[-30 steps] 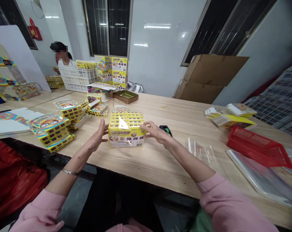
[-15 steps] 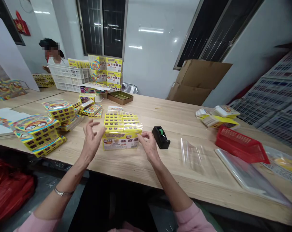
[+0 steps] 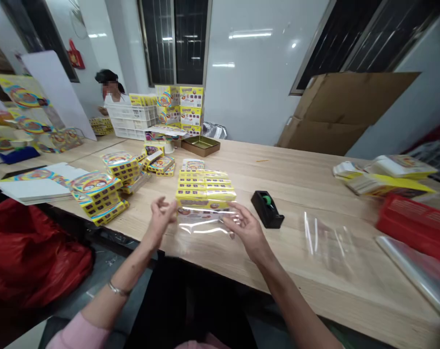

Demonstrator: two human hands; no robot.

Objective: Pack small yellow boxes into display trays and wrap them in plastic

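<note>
Clear film [image 3: 205, 230] sits pinched in the grip of your right hand [image 3: 251, 235]; whether your half-curled left hand [image 3: 158, 220] grips it too, I cannot tell. Between your hands, the yellow box block [image 3: 205, 190] stands on the worktop [image 3: 296, 174]. Right of it is a black tape dispenser [image 3: 268, 211]; left, stacked boxes [image 3: 98, 195].

Pink sleeve [image 3: 82, 333]; 1 thin silver-coloured bracelet [image 3: 118, 290] behind left hand [image 3: 159, 223]; black trousers [image 3: 156, 303].

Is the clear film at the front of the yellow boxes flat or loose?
Loose: the clear film juts out in front of the yellow boxes, catching bright light streaks.
</note>
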